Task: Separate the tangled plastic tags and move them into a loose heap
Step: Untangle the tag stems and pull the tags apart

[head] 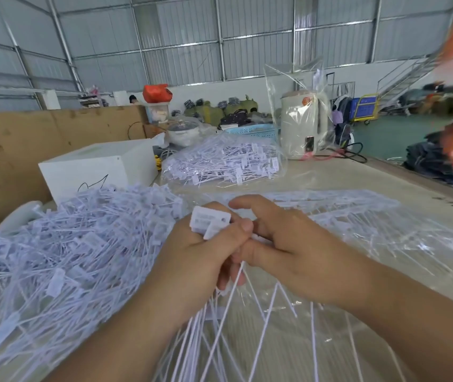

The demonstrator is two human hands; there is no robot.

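gripping a small bunch of plastic tags (210, 221) at their flat heads, the left hand (195, 260) is closed around it, tails hanging toward the near edge. the right hand (283, 252) pinches one tail beside the left thumb, other fingers loosely curled. the loose heap (62, 249) lies at left, touching the left hand; a bagged batch (220, 164) sits further back. risk: pulling a tail that is looped through others may tighten the knot or drag extra tags out.

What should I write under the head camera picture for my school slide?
Two hands, left hand and right hand, grip a bunch of white plastic tags beside a big loose heap.
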